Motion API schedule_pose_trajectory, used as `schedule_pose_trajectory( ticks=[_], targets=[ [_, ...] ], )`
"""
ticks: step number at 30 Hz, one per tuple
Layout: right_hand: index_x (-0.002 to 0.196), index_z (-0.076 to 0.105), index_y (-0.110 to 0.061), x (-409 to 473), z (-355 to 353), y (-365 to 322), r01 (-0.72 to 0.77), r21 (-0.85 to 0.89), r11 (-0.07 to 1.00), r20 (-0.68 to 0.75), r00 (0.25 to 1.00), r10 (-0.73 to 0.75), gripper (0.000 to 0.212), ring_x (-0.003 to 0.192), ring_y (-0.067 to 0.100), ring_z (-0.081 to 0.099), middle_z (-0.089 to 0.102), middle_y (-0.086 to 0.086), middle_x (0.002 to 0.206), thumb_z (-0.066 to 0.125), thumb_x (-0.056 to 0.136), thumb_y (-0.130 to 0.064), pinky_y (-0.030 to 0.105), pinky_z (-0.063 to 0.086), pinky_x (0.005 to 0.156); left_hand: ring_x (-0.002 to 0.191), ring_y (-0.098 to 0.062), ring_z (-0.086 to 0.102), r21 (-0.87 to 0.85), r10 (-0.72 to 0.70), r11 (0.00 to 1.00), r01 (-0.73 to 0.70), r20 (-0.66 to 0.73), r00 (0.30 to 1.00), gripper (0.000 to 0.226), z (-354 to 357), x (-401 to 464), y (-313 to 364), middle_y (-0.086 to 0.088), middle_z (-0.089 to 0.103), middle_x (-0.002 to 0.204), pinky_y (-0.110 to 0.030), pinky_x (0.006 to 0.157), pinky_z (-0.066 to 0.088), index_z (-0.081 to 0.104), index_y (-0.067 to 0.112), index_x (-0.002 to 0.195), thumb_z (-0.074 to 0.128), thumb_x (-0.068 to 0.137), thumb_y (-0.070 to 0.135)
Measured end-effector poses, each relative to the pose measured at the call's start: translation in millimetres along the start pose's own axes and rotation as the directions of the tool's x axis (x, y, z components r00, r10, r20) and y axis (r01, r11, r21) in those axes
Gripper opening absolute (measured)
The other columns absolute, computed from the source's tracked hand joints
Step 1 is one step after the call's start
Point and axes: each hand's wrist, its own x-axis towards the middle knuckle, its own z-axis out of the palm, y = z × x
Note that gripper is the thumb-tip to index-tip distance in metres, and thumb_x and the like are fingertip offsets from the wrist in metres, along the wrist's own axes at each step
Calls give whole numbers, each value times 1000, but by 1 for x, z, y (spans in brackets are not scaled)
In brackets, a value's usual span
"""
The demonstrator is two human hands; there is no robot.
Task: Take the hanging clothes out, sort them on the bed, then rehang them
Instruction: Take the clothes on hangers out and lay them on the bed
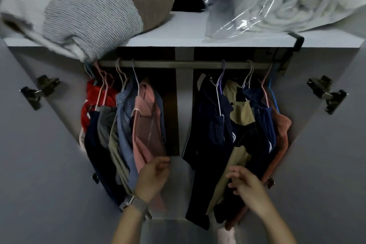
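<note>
Open wardrobe seen from the head view, two groups of hanging clothes on one dark horizontal metal rail [178,64] under a white shelf [178,39]. Left group: roughly six garments, including a red garment [93,95], a blue denim shirt [123,117] and a salmon-pink shirt [147,125] at the group's right edge. Right group: about five, including a dark navy jacket with white stripes [210,125], a khaki-and-black garment [240,113], a navy shirt [263,117] and a rust-orange garment [283,130] at the far right. Exact count unclear, garments overlap. Thin wire hangers in pink, white, purple and blue. No readable labels or writing.

Left hand [153,176], watch on the wrist, fingers curled, touches the lower edge of the salmon-pink shirt; cannot tell if it grips. Right hand [246,184], fingers loosely spread and relaxed, sits in front of the khaki-and-black garment's lower part, holding nothing.

On the shelf: one grey striped folded blanket [79,16], one brown cushion [146,0], one white blanket in a clear plastic bag [293,6].
</note>
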Motion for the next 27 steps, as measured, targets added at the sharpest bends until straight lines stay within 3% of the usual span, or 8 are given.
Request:
schedule_pose_trajectory(
  ticks=[2,8,10,14,18,20,23,27],
  targets=[
    [102,61,-26,21,17,-15,-4,38,999,-24,1000,5,30,80,14,64,68,-2,97,45,95,-1,22,49,72,74,-3,63,-23,34,999,-35,-14,999,33,-19,29,-2,9,66,84,-11,70,47,57,35,93,57,88,3],
    [96,59,-33,63,62,-43,20,15,1000,-48,999,-19,34,86,7,62,67,-7,101,49,92,-1,19,48,76,75,11,61,-100,45,994,-53,-85,995,29,-71,70,-15,4,67,89,-2,67,45,61,20,97,53,87,-6],
    [97,59,-32,76,64,-56,82,36,996,-163,984,-75,38,91,4,61,65,-8,103,49,91,4,22,48,86,73,7,62,-129,57,989,-68,-89,994,31,-81,78,-16,4,67,87,-2,66,45,62,21,92,52,87,-8],
    [110,60,-20,113,45,-90,239,52,970,-456,869,-190,48,100,12,59,62,-2,108,42,85,17,28,42,100,82,-10,64,-163,42,985,-55,-82,996,34,-96,102,-20,1,69,88,-5,65,47,62,27,89,52,88,-6],
    [126,54,-11,156,33,-112,159,9,987,-467,874,-136,43,116,19,54,59,5,123,46,88,6,30,40,103,79,-6,65,-238,-6,971,-33,-162,987,29,-101,119,-14,1,68,90,-10,69,50,61,23,92,54,87,-5],
    [130,50,-6,176,37,-115,21,-95,995,-411,910,-59,42,118,29,54,57,14,126,52,89,-2,33,40,99,82,-9,62,-251,-31,968,-29,-231,972,22,-97,127,-7,1,65,94,-16,72,49,58,20,97,59,86,0],
    [129,47,-1,199,52,-120,-30,-213,976,-396,916,-58,42,112,37,55,58,22,121,56,89,-9,35,43,90,79,-6,58,-171,-49,985,-11,-342,938,26,-93,141,-2,11,58,92,-18,69,44,54,22,104,67,83,12],
    [109,55,-8,212,69,-121,-25,33,999,-346,938,35,20,91,30,59,62,8,92,51,96,-23,28,41,66,74,-3,58,-55,-6,998,-18,-404,915,27,-86,156,-3,8,61,86,-16,65,44,55,18,104,69,82,16]
  ],
)
